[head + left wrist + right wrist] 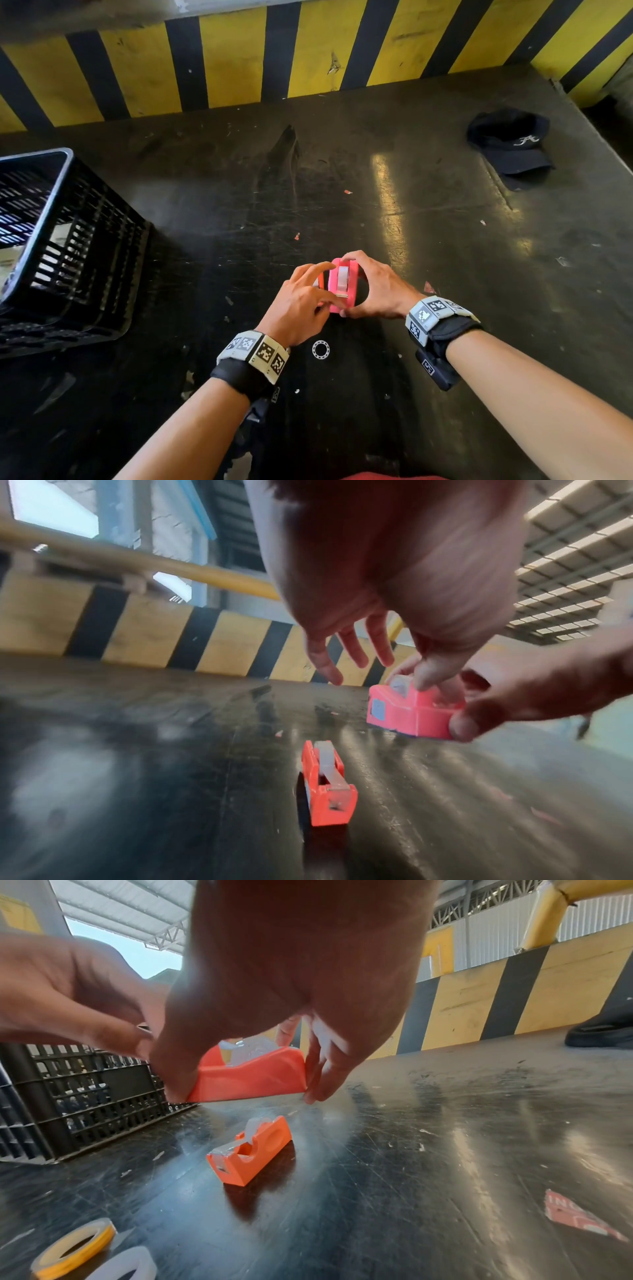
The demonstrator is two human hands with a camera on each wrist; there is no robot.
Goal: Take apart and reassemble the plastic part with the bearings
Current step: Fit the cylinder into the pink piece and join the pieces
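Scratched black table below a yellow-striped wall: right hand (373,287) fingers curl round the pink plastic part (342,284) near the front edge, left hand (301,301) pinching its side, probably mid-disassembly; next, pull the halves apart, bearing ring (321,349) lying nearby.

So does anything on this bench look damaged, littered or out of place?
Mostly litter: a torn red scrap lies on the scuffed black table, with smaller bits scattered about. A dark cap sits at the far right corner, unrelated to the work.
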